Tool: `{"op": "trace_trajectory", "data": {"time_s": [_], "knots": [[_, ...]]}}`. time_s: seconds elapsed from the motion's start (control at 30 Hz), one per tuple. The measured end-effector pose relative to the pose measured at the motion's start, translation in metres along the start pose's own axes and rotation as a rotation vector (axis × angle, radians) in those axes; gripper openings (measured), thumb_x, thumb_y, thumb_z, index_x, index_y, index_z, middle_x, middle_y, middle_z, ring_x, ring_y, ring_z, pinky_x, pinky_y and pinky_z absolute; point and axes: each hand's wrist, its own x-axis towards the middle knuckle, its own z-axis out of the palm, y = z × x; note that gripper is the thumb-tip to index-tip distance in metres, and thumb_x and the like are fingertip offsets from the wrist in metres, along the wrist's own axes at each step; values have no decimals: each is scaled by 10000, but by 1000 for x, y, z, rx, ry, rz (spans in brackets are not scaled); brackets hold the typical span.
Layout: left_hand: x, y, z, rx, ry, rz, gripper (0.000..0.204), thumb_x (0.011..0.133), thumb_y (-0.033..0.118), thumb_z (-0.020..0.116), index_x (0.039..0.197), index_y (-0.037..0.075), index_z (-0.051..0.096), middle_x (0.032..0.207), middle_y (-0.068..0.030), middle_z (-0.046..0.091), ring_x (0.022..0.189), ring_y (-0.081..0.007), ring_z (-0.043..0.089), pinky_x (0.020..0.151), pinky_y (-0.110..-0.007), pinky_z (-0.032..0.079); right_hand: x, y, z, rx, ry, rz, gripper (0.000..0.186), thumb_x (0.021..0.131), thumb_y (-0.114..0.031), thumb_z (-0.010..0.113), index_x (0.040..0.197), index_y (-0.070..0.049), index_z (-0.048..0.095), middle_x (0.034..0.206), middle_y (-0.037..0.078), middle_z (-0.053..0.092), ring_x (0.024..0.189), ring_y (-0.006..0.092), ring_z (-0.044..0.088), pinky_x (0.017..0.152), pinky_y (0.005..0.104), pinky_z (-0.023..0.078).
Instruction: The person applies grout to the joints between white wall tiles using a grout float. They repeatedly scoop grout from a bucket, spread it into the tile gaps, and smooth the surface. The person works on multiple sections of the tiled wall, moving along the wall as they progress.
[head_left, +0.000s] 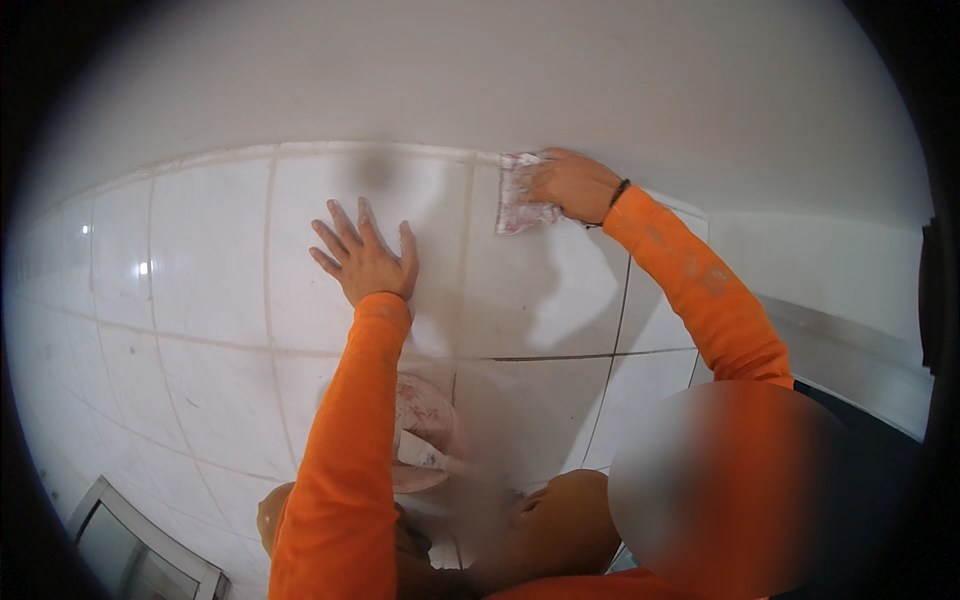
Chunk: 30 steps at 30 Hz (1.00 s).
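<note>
White tiles (370,180) with grout lines stretch across the surface before me. Fingers spread, my left hand (372,262) lies flat against a tile left of centre, holding nothing. My right hand (585,187) holds a folded white cloth (513,212) with reddish marks. It presses the cloth onto the tiles at their top edge, over or close to a vertical joint. Some of its fingers are hidden in the cloth's folds. Grout lines near the right hand look dark, while those further left look pale.
Low down, partly behind my left forearm, stands a round pinkish container (408,400) with a pale tool (420,452) whose kind I cannot make out. My bent knee (565,515) is close by. A grey-framed panel (150,545) sits lower left. Plain wall (480,70) rises above the tiles.
</note>
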Motion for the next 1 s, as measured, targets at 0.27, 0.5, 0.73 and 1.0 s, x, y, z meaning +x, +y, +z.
{"op": "trace_trajectory", "data": {"time_s": [0.27, 0.5, 0.73, 1.0], "knots": [[2, 0, -1, -27, -5, -5, 721, 969, 537, 445, 1562, 132, 384, 1682, -178, 173, 1556, -444, 32, 1234, -620, 26, -93, 8, -1, 136, -188, 303, 658, 697, 99, 667, 1270, -224, 703, 1381, -2, 650, 1309, 237, 554, 1156, 442, 377], [1, 2, -3, -2, -18, -5, 729, 976, 564, 439, 1562, 134, 383, 1680, -174, 175, 1555, -438, 47, 1236, -617, 39, -138, -16, 12, 22, -171, 699, 654, 766, 52, 609, 1386, -157, 596, 1360, 94, 649, 1128, 278, 678, 853, 428, 580], [3, -1, 1, -27, -14, 18, 721, 972, 533, 453, 1563, 127, 377, 1679, -193, 165, 1552, -458, 28, 1224, -638, 22, -2, -75, 44, -212, 55, 662, 615, 864, -51, 585, 1458, 34, 450, 1336, 300, 603, 1089, 345, 699, 730, 420, 608], [5, 1, -1, -43, -35, 11, 716, 976, 524, 461, 1563, 123, 376, 1684, -188, 153, 1555, -451, 23, 1229, -628, 25, -15, -100, 50, -235, -106, 556, 598, 850, -27, 617, 1435, 9, 499, 1347, 285, 605, 1170, 337, 672, 846, 403, 600]]}}
